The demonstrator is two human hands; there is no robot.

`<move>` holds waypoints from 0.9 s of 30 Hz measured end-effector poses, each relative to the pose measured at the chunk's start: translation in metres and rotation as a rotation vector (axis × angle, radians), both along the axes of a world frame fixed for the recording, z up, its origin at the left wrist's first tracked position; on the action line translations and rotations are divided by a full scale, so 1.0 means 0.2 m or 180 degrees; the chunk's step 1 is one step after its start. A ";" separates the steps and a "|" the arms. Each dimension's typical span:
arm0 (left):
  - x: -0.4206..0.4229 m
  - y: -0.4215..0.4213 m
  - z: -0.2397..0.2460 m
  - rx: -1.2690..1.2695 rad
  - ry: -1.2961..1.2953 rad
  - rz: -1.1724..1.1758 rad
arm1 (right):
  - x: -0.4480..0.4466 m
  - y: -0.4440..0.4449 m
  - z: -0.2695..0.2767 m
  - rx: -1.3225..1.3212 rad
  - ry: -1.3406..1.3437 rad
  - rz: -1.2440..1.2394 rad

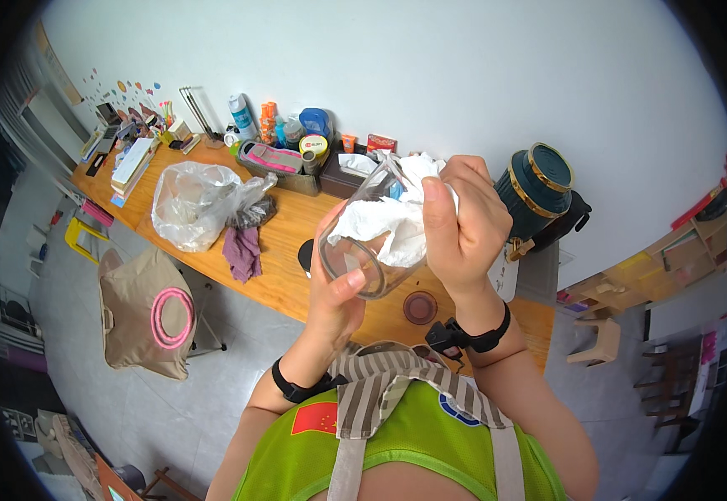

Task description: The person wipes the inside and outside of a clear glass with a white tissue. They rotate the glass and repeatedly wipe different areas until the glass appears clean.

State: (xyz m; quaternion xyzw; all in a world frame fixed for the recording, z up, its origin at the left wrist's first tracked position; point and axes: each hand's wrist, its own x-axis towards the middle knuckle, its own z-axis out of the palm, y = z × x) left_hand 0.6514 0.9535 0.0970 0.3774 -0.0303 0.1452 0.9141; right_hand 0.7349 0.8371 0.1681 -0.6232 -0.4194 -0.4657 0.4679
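My left hand (338,282) holds a clear cylindrical container (354,266) around its lower side, with the thumb by the thick round base. The container is tilted over the desk, its other end pointing up and away from me. My right hand (466,219) grips crumpled white tissue (394,222) at the container's upper right side. How much of the tissue lies inside the container is hard to tell. Below the container, a round reddish translucent lid or coaster (420,307) rests on the wooden desk (288,263). A dark round object (305,257) is partly hidden behind my left hand.
A clear plastic bag (191,203) and a purple cloth (242,253) lie left on the desk. A tissue box (341,178), a basket (288,181) and bottles line the wall. A dark green gold-trimmed canister (535,191) stands right. A covered chair (138,313) stands at the desk's front.
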 end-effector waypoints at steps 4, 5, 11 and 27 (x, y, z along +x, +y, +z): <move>-0.01 0.03 -0.04 -0.0690 0.0135 -0.0639 | 0.03 -0.04 -0.01 -0.0125 -0.0639 0.0112; -0.02 0.05 -0.05 -0.1131 0.0058 -0.1028 | 0.04 -0.05 -0.02 -0.0124 -0.0868 0.0161; 0.03 0.16 -0.16 -0.1606 -0.0425 -0.2094 | 0.06 -0.09 -0.10 0.2499 0.2221 0.1844; 0.07 0.27 -0.12 -0.1033 -0.1588 -0.2875 | 0.03 -0.23 0.14 0.0002 0.1537 0.1516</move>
